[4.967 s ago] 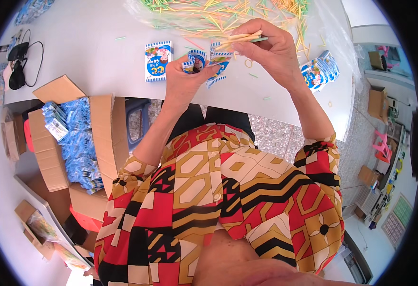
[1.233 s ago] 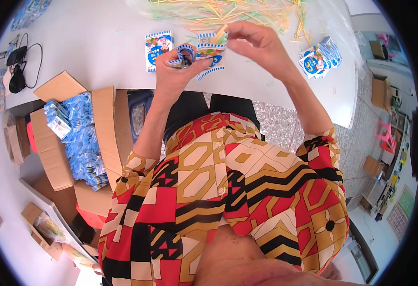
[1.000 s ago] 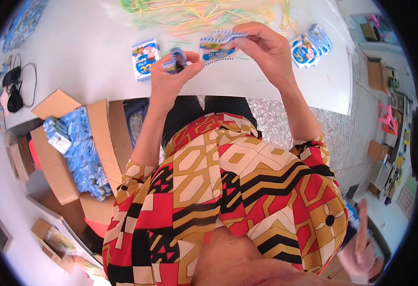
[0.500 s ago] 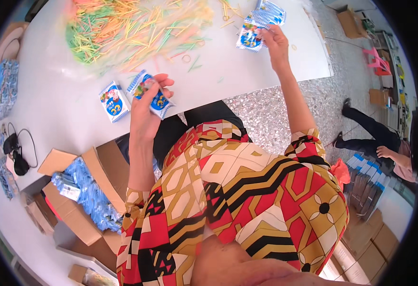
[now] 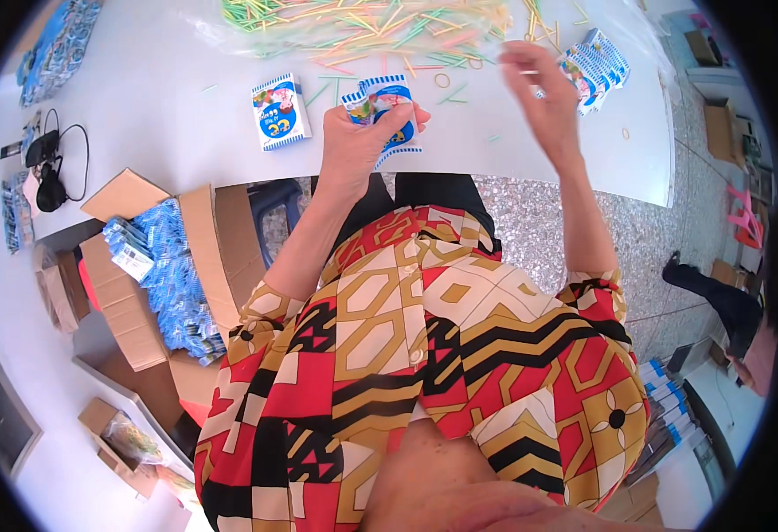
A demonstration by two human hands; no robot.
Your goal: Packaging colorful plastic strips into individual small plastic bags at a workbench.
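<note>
My left hand (image 5: 358, 146) is closed around small blue-and-white printed packets (image 5: 389, 89), near the table's front edge. The packets overlap, and the thumb lies across their front. Just left of it, a small stack of matching packets (image 5: 280, 113) lies on the table. My right hand (image 5: 541, 102) is raised over the table, blurred by motion, fingers stretched leftward and apart from the thumb, with nothing visible between them. Right beside it lies a fanned pile of the same packets (image 5: 597, 71), partly behind the hand.
Thin coloured sticks (image 5: 362, 31) in a clear plastic bag spread across the far table. A rubber band (image 5: 442, 80) lies nearer. An open carton (image 5: 127, 301) full of blue packets stands at the lower left. Black cabled devices (image 5: 49, 168) lie at left. Another person (image 5: 726, 306) is at far right.
My right hand has left the packet pile and moved leftward. A second packet now shows in my left hand. The whole view has shifted, with the table items appearing farther right.
</note>
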